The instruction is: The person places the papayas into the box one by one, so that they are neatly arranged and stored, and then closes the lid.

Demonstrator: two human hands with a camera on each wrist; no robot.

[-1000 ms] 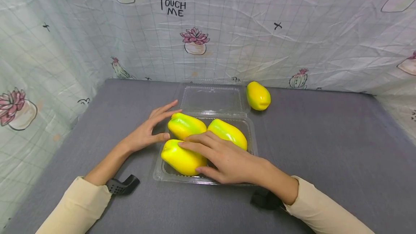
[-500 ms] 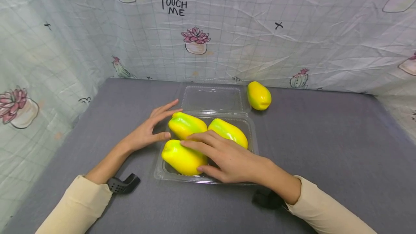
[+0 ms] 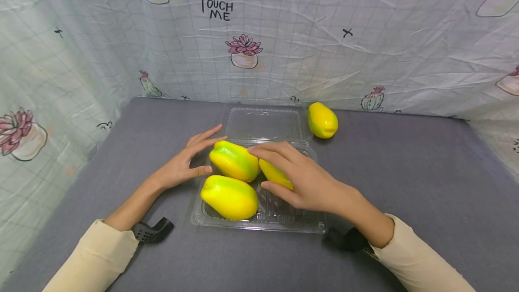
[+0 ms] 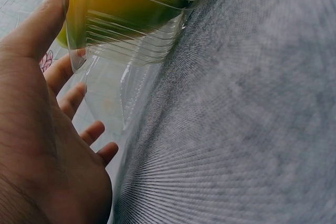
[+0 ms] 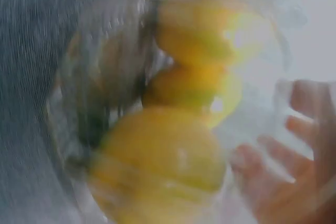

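Note:
An open clear plastic clamshell box [image 3: 259,226] holds three yellow-green fruits shaped like papayas. One fruit [image 3: 229,197] lies at the front left and another fruit [image 3: 234,160] behind it. My right hand [image 3: 304,175], fingers apart and slightly bent, is over the third fruit [image 3: 275,174] on the right and partly hides it. The right wrist view is blurred, with the fingers [image 5: 302,156] beside the fruits. My left hand [image 3: 182,163] stays at the box's left side, fingers spread; its thumb and forefinger are right at the rim in the left wrist view.
The box's clear lid [image 3: 263,123] lies folded back behind it. A further yellow fruit [image 3: 322,120] rests on the grey table [image 3: 405,184] right of the lid. A printed curtain [image 3: 300,35] hangs behind. Black wrist straps [image 3: 154,231] are on both arms.
My right hand has left the front-left fruit and moved right and back, over the right-hand fruit. The front-left fruit is now fully visible. My left hand has not moved.

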